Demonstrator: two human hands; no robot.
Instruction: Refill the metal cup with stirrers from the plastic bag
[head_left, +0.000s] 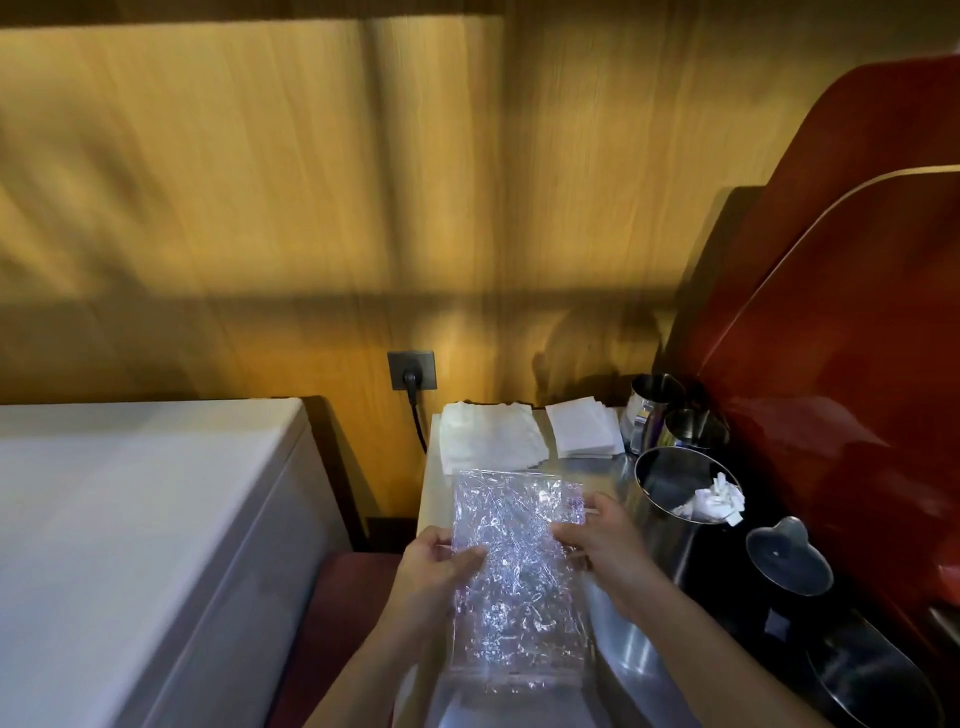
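A clear, crinkled plastic bag (514, 577) is held flat in front of me over a narrow counter. My left hand (434, 566) pinches its left edge with the thumb on top. At the bag's right edge, my right hand (597, 540) grips it and a thin pale stirrer tip pokes out by the fingers. Stirrers inside the bag are hard to make out through the glare. Two small metal cups stand at the back right, a taller one (649, 402) and a shorter one (693, 428); their contents are not visible.
Two stacks of white napkins (488, 436) (584, 428) lie on the counter (431, 499). A large metal bin (675, 493) holds crumpled paper. A lidded metal pot (789, 558) and a red machine (831, 364) stand right. A white chest (145, 545) is left; a wall socket (411, 370) behind.
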